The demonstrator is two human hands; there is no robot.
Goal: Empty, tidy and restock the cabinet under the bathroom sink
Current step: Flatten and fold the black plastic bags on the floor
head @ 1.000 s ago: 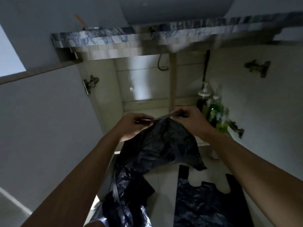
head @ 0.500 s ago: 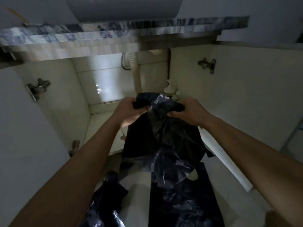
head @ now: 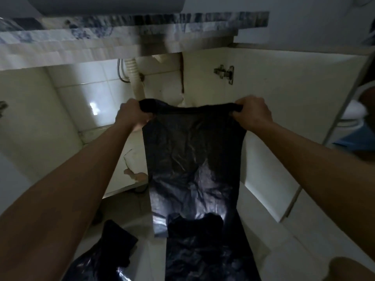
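Head view. Both hands are up at the mouth of the cabinet [head: 81,98], well apart. The left hand [head: 132,116] and the right hand [head: 252,113] each have their fingers curled tight round a top corner of the black bag [head: 192,159]. The top edge is pulled taut between them. The bag hangs flat and full length in front of the cabinet opening, and its lower end reaches down over a flat bag [head: 203,256] laid out on the floor [head: 150,260]. A crumpled bag [head: 113,250] lies to the left of that one, apart from it. The drain pipe [head: 135,78] shows behind the left hand and a hinge [head: 224,73] sits up right.

Step in hand, as I judge it: smoothing and flattening the bag so it can be folded or stacked.
- Keep the top edge level and taut with even tension on both corners.
- The film is thin, so don't yank; it will likely stretch or tear at the grips.
- Lower it so the bottom edge lands first, squared on the flat bag, then lay the rest down without trapping air.
- Keep it clear of the pipe and hinge.

Versus half a second ago: the hands sat close together with the bag bunched between them; now they are spread and the bag is opened out flat. A second ago, bottles showed at the right rear of the cabinet; now the bag covers that spot.
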